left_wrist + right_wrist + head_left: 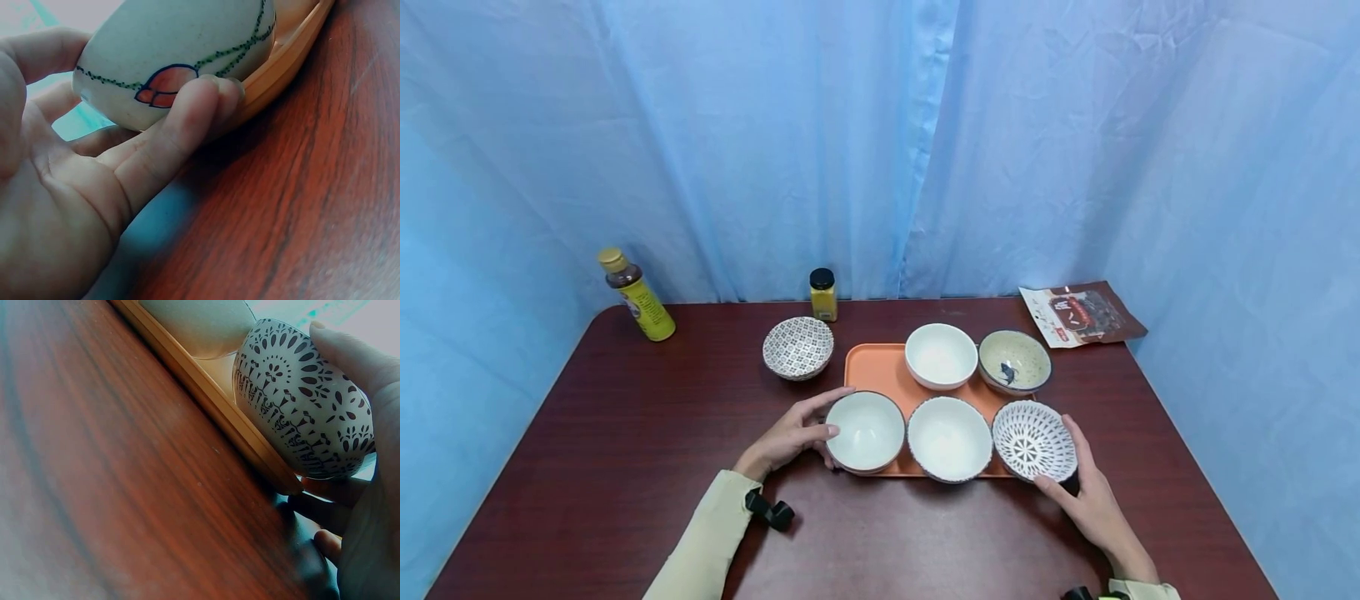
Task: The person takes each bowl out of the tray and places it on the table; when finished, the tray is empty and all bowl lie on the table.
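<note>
My left hand [793, 433] grips a white bowl [867, 433] at the tray's front left, its thumb at the rim. In the left wrist view that bowl [181, 56] has a red motif and a dotted green line outside, with fingertips close to its side. My right hand [1093, 496] holds a black-and-white patterned bowl [1034, 442] at the front right, thumb and fingers around its outer side. The right wrist view has dark petal shapes on this bowl [300, 400]. Both bowls are over the orange tray [880, 367]. Between them stands another white bowl [950, 439].
On the tray's back half are a white bowl [941, 357] and a speckled bowl [1015, 362] with a blue motif. Left of the tray stands a small patterned bowl [798, 347]. Behind are a yellow jar [823, 296], a bottle [643, 300] and a snack bag [1082, 314].
</note>
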`<state>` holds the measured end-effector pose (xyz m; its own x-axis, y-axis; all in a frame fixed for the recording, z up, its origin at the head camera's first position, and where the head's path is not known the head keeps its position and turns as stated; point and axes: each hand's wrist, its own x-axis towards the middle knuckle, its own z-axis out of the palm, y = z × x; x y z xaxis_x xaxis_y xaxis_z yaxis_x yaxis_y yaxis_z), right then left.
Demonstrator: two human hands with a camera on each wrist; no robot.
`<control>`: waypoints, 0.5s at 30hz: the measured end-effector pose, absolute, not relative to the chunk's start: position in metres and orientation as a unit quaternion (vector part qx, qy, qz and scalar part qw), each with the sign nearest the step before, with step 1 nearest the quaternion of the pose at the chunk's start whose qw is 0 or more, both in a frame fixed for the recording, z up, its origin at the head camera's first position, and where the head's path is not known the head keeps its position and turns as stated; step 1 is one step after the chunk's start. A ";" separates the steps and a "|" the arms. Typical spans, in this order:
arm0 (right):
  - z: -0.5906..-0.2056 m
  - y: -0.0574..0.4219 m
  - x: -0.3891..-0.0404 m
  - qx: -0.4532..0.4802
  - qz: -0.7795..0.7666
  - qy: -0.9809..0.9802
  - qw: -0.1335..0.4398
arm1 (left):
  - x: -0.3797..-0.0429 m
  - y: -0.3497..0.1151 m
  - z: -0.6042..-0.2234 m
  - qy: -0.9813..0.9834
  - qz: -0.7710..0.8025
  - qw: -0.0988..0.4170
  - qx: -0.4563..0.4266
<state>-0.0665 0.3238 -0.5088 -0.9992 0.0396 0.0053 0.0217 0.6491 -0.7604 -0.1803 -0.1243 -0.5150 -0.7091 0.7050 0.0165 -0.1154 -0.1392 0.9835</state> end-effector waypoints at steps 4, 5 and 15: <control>-0.509 0.324 -0.066 -0.018 0.420 -0.907 0.009 | -0.180 -0.124 -0.515 0.585 0.716 0.284 0.256; -0.509 0.324 -0.066 -0.018 0.420 -0.907 0.009 | -0.180 -0.124 -0.515 0.583 0.716 0.284 0.257; -0.508 0.323 -0.066 -0.019 0.415 -0.910 0.011 | -0.181 -0.125 -0.513 0.571 0.731 0.268 0.262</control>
<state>-0.0660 0.3228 -0.5080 -0.9990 0.0435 0.0037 0.0258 0.6552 -0.7550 -0.1806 -0.1255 -0.5131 -0.7194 0.6903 0.0770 -0.0923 -0.2049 0.9744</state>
